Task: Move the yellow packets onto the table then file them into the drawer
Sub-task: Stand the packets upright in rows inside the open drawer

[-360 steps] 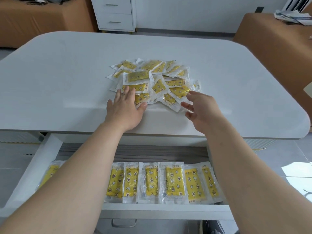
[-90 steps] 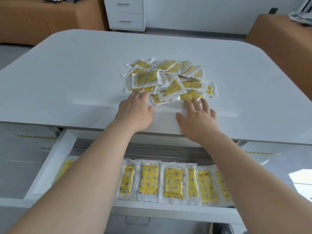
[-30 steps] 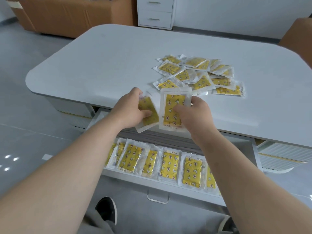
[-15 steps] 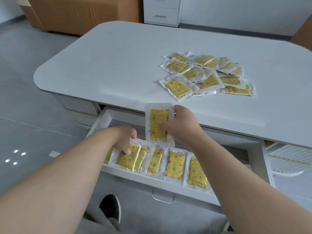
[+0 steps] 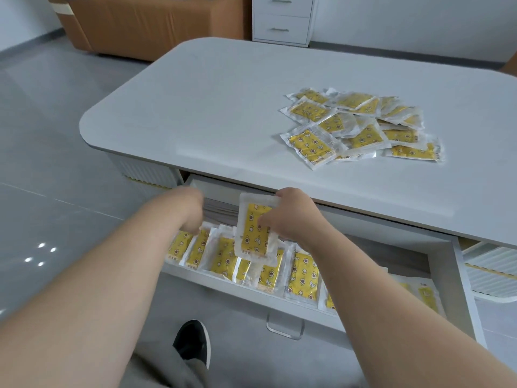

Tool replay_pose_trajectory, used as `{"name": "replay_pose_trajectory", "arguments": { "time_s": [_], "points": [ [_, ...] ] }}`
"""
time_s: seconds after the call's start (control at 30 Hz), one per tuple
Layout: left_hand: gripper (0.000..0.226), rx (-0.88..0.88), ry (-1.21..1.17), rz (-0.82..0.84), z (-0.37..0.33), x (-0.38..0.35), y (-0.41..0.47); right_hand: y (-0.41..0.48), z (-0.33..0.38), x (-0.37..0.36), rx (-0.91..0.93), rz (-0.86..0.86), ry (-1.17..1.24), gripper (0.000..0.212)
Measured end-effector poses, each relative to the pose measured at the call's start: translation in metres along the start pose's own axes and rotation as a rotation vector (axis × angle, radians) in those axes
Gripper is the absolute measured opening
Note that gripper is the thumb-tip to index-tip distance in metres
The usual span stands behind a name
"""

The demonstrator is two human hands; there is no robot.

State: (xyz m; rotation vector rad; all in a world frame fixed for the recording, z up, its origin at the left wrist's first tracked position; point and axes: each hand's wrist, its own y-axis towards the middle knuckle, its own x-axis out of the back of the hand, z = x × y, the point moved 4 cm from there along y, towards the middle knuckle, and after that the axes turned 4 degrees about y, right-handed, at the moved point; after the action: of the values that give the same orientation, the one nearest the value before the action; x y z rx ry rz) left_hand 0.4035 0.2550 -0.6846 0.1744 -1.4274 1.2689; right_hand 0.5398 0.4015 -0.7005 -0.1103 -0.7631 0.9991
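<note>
Fingers (image 5: 267, 219) now lower held packet (image 5: 256, 233) into drawer (image 5: 279, 298).

Filed packets (image 5: 303, 275) crowd the drawer (image 5: 251, 289) front; behind them its floor lies open under the table (image 5: 223, 107) edge.

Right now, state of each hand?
Left hand: down at the drawer's filed packets; grip cannot be told.
Right hand: closed on one yellow packet above the drawer.
</note>
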Motion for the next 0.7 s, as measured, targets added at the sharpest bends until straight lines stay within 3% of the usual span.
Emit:
{"name": "replay_pose_trajectory", "arguments": {
  "time_s": [0.13, 0.27, 0.5, 0.6, 0.7],
  "points": [
    [0.033, 0.110, -0.058, -0.097, 0.027, 0.028, -0.020, 0.014, 0.003, -0.033, 0.027, 0.031, -0.057, 0.042],
    [0.035, 0.134, -0.234, -0.237, 0.039, 0.051, -0.029, 0.027, 0.012, -0.070, 0.054, 0.053, -0.010, 0.055],
    [0.030, 0.056, -0.292, -0.231, 0.033, 0.053, -0.027, 0.039, 0.017, -0.119, 0.081, 0.094, -0.106, 0.067],
    [0.030, 0.027, -0.330, -0.265, 0.037, 0.057, -0.027, 0.039, 0.015, -0.132, 0.115, 0.099, -0.255, 0.052],
    [0.024, 0.013, -0.353, -0.285, 0.041, 0.059, -0.029, 0.035, 0.016, -0.140, 0.206, 0.010, -0.640, 0.042]
  ]
}}
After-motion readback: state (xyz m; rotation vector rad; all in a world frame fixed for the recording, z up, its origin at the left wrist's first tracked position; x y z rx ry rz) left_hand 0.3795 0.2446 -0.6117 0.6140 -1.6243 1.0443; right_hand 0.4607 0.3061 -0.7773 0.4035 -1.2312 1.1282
